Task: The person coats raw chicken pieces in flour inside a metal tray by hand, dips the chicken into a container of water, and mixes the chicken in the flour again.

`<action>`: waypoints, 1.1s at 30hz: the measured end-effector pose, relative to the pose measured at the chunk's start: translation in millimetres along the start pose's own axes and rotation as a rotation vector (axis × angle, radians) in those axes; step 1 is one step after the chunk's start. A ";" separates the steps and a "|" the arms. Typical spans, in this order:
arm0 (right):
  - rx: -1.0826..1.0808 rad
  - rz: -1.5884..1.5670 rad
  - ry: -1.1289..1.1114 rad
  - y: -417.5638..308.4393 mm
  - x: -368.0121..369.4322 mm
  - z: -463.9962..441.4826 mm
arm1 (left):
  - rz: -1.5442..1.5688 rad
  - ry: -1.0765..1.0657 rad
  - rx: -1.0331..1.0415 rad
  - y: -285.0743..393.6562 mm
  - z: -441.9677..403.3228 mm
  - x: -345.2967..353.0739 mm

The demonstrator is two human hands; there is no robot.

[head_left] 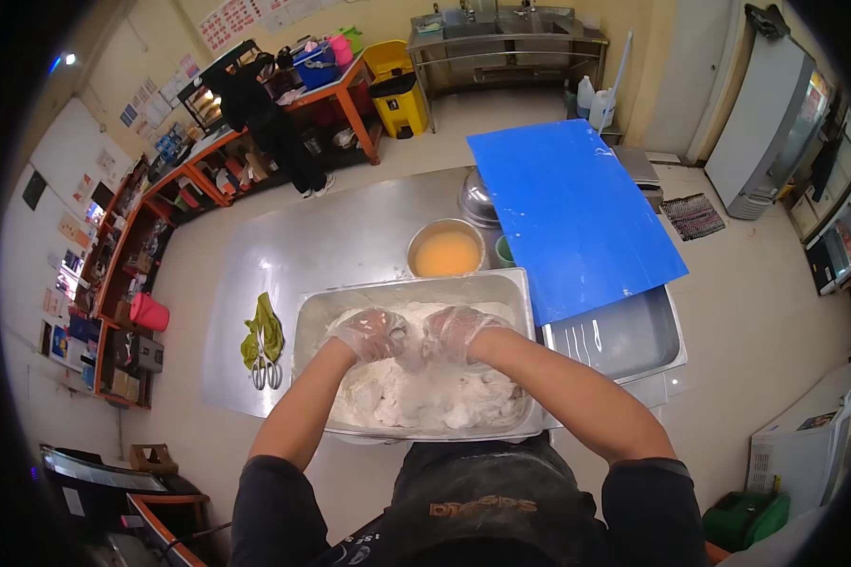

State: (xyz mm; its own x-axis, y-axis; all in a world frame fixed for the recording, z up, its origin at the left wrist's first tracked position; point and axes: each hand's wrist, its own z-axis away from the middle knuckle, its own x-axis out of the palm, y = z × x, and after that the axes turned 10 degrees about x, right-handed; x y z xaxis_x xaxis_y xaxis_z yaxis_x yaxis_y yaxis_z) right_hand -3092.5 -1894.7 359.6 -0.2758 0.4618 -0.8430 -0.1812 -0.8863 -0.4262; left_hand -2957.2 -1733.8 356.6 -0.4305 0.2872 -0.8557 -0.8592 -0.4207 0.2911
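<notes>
A deep metal pan (307, 321) holds white flour (454, 307), with lumpy flour-coated pieces (397, 402) along its near side. My left hand (373, 335), in a clear plastic glove, is over the flour with its fingers curled inward. Facing it, my right hand (459, 333) wears the same kind of glove, dusted white, and its fingers are curled too. Flour and glove film hide what either hand grips. Just beyond the pan sits a round metal bowl (412, 248) of yellow-orange liquid (447, 255).
Scissors (267, 369) lie on a green cloth (265, 326) left of the pan. A blue board (577, 217) partly covers a metal tray (624, 340) at right. A metal dome-shaped bowl (477, 200) stands behind. Another person (269, 123) is at the far counter.
</notes>
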 end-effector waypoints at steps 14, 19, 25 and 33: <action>0.043 -0.087 0.142 165.4 -106.7 194.2 | 0.323 0.187 0.578 238.4 -57.6 -30.9; 0.164 -0.022 0.002 250.5 -47.9 199.8 | 0.046 0.218 0.672 280.1 -147.8 44.7; 0.265 0.135 0.183 328.9 24.0 203.8 | 0.181 -0.012 0.200 343.7 -166.0 64.1; 0.672 -0.166 0.223 297.6 12.5 199.0 | 0.279 -0.014 -0.111 340.7 -188.6 96.4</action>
State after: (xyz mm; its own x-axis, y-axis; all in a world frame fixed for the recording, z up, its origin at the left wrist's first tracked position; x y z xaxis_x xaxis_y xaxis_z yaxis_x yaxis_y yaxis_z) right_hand -3337.7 -2145.8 287.5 -0.0085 0.5069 -0.8620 -0.7642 -0.5592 -0.3213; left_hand -3239.4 -2011.7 292.6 -0.6505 0.1585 -0.7428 -0.6717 -0.5765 0.4652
